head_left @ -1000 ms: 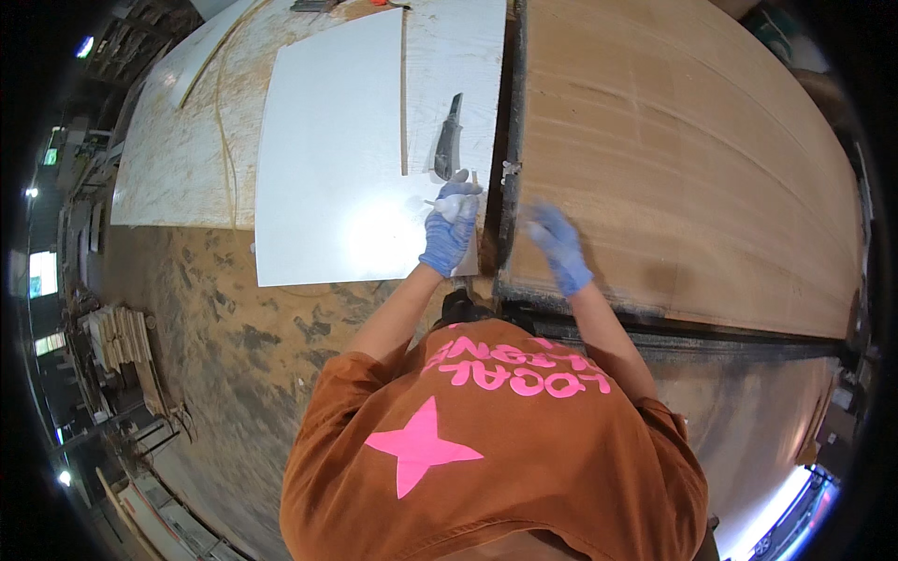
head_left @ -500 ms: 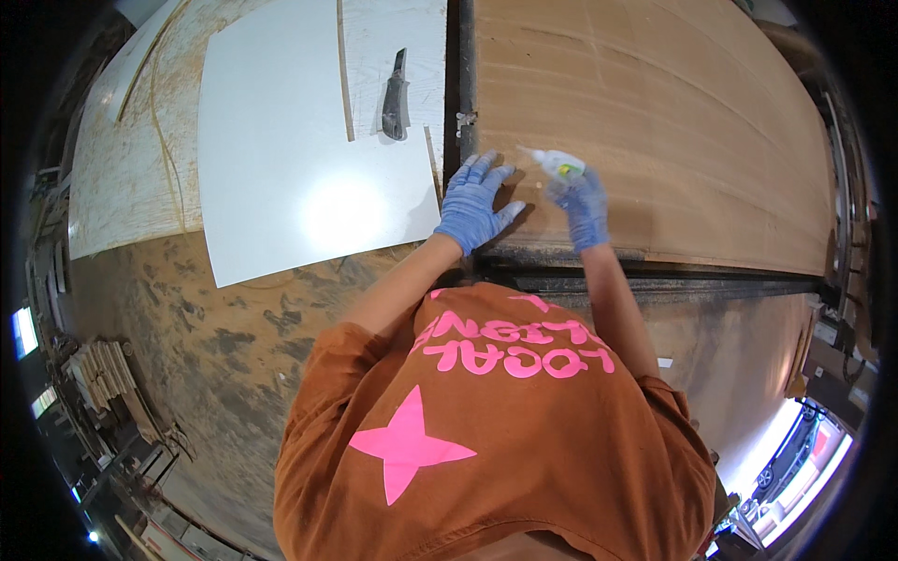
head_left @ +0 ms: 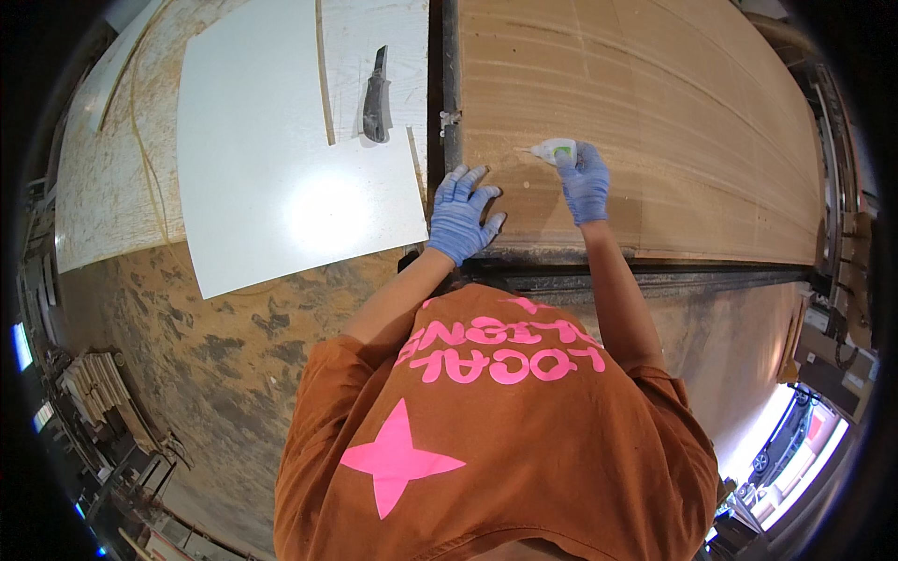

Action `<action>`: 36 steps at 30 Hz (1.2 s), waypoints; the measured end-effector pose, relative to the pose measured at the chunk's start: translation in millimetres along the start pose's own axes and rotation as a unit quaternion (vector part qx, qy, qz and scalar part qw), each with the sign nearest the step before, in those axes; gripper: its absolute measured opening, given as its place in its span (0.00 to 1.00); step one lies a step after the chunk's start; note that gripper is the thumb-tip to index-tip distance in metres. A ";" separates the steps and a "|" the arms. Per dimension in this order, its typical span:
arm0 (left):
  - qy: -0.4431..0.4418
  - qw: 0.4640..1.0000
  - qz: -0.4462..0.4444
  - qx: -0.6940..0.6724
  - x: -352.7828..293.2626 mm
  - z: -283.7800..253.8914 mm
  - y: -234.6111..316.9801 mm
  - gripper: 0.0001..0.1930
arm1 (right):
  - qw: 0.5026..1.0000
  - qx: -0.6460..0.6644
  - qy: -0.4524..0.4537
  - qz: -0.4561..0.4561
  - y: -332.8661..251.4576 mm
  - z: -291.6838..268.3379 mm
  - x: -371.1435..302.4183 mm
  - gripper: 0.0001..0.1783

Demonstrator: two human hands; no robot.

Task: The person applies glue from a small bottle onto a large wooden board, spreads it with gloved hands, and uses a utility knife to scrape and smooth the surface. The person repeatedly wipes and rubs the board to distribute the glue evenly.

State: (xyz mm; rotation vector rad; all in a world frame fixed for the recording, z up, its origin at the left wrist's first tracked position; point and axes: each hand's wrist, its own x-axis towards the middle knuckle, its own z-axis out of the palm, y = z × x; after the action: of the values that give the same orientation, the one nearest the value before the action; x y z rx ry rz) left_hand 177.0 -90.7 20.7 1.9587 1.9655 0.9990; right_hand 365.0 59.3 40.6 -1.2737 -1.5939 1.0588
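Observation:
My right hand (head_left: 586, 184), in a blue knitted glove, is closed around a small white squeeze bottle (head_left: 556, 151) with a green mark, like a glue bottle. The bottle lies nearly level, its thin nozzle pointing left over the brown board (head_left: 673, 122). Whether the nozzle tip touches the board I cannot tell. Near the board's left front corner rests my left hand (head_left: 460, 218), also gloved, fingers spread and holding nothing. A dark utility knife (head_left: 376, 103) with its blade out lies to the left, on the white panels.
A large white panel (head_left: 253, 122) lies left of a dark gap (head_left: 436, 75) beside the brown board. A dark metal rail (head_left: 561, 266) runs along the board's near edge. Sawdust covers the floor (head_left: 234, 346). Stacked wood strips (head_left: 108, 397) stand at the lower left.
My right hand has moved slightly away from me and the bottle has turned more level. My left hand has slid a little toward me. The whole view has shifted slightly.

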 end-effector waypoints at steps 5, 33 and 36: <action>0.003 1.000 0.001 -0.006 0.5 -0.8 -0.7 0.21 | 0.997 -0.080 0.007 -0.009 -9.8 6.0 -1.6 0.13; 0.007 1.000 -0.002 -0.020 0.9 -0.7 -0.8 0.21 | 0.976 -0.206 0.010 -0.067 -21.2 3.7 4.9 0.15; 0.006 1.000 0.000 -0.022 1.7 -1.8 0.1 0.21 | 0.975 -0.209 0.020 -0.070 -21.2 0.6 5.4 0.15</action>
State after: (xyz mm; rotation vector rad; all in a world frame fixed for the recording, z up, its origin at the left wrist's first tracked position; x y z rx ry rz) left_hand 175.9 -89.7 22.6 1.9350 1.9313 1.0472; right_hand 357.3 61.7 61.0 -1.4169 -1.9109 0.6238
